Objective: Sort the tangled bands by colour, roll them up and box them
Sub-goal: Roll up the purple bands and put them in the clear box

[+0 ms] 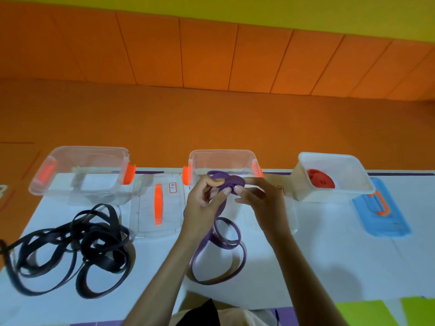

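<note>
Leftward, black bands (94, 236) beside lid (158, 204)

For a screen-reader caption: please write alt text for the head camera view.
The left hand and right hand hold a half-rolled purple elastic band over a white table, its loose loops trailing below. Tangled black bands lie at left; behind stand two clear plastic boxes and a white plastic box holding a rolled red band.

Both bare forearms rise from the lower centre of the frame; the left grip (202, 204) and right grip (261, 203) meet mid-frame (fingertips almost touching), fingers curled round a purple band (231, 182).
</note>
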`<state>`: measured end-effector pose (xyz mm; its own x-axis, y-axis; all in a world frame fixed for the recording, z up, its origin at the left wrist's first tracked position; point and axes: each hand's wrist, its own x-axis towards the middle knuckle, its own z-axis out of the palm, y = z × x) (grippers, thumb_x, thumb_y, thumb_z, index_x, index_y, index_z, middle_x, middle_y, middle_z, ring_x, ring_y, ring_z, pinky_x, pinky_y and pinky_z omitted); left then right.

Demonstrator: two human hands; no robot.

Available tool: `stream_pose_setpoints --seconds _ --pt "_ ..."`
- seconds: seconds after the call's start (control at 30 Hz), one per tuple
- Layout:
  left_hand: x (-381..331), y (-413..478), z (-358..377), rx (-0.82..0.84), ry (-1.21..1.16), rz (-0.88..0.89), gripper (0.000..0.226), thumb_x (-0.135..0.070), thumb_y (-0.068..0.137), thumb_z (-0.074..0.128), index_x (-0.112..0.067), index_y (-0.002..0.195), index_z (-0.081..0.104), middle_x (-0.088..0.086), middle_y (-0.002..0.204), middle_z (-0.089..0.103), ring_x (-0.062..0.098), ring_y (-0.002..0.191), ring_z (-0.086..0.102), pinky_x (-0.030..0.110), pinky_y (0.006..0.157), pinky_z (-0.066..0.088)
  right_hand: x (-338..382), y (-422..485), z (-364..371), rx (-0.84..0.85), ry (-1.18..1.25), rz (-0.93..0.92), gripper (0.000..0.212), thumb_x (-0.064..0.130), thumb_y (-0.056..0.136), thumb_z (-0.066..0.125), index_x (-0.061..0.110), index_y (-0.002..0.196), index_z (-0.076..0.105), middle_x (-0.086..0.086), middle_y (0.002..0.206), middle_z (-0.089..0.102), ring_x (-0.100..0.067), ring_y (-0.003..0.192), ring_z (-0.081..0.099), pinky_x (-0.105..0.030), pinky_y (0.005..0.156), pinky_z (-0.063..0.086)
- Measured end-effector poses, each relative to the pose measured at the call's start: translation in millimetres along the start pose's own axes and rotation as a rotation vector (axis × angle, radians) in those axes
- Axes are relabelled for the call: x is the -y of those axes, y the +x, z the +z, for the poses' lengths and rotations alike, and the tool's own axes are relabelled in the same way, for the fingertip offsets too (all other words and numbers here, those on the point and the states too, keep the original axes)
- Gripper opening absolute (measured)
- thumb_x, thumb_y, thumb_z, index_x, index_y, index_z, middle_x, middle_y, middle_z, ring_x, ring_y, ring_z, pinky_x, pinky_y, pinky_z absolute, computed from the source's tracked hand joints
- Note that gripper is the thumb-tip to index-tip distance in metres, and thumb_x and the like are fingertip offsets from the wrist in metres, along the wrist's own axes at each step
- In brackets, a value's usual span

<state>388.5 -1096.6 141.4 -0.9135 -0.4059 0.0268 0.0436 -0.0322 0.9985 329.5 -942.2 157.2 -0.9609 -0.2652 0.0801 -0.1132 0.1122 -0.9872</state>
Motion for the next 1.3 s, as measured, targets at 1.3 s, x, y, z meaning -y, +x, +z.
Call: stream_pose_setpoints --seconds 1.3 --pt "-40 6 -32 0.168 0.013 0.158 0.032 -0.023 0.095 0.073 -0.037 0.124 0.076 -0.007 0.115 0.074 0.012 0.109 0.068 0.022 0.088 0.054 29 1 13 0.24 0.383 0.139 0.025 0.022 0.099 0.07 0.008 0.119 0.07 -0.012 0.115 0.077 -0.036 0.104 0.077 -0.037 0.087 0.063"
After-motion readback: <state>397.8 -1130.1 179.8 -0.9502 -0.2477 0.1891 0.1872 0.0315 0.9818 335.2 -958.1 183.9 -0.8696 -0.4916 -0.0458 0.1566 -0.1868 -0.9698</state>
